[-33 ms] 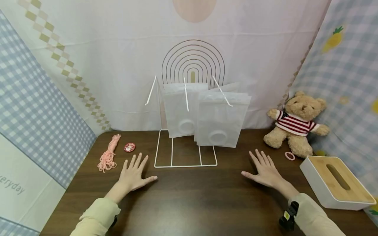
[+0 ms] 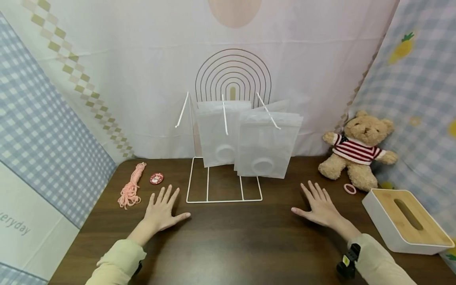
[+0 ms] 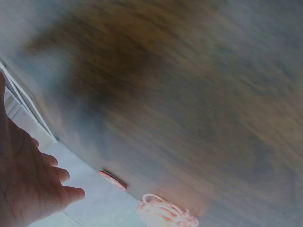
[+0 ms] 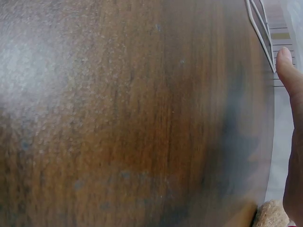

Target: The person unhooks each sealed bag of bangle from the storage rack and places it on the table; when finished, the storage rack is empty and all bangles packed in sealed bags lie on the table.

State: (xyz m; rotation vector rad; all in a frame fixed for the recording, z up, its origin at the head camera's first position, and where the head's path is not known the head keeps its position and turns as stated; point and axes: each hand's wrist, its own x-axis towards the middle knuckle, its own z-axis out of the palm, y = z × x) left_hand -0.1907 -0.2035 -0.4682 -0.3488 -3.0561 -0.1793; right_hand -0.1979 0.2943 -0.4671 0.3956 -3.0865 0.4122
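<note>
My left hand (image 2: 159, 213) is spread palm down over the table's left part, with nothing in it. Just beyond its fingertips lies a round red badge (image 2: 156, 178), and a bundle of pink cord (image 2: 132, 186) is to its left. On the right side my right hand (image 2: 320, 209) is likewise spread and holds nothing. Between and behind the hands stands a white wire rack (image 2: 224, 202) with three prongs at the top. Several translucent white bags (image 2: 267, 146) hang from it at the middle and right, the front ones showing a pale ring shape near the bottom.
At the back right a teddy bear (image 2: 356, 151) in a striped sweater sits against the cloth. A small pink ring (image 2: 350, 189) lies by its foot. Nearer, a white tissue box (image 2: 406, 221) with a wooden lid stands beside the right forearm. Cloth hangs behind the dark wooden table (image 2: 235, 241).
</note>
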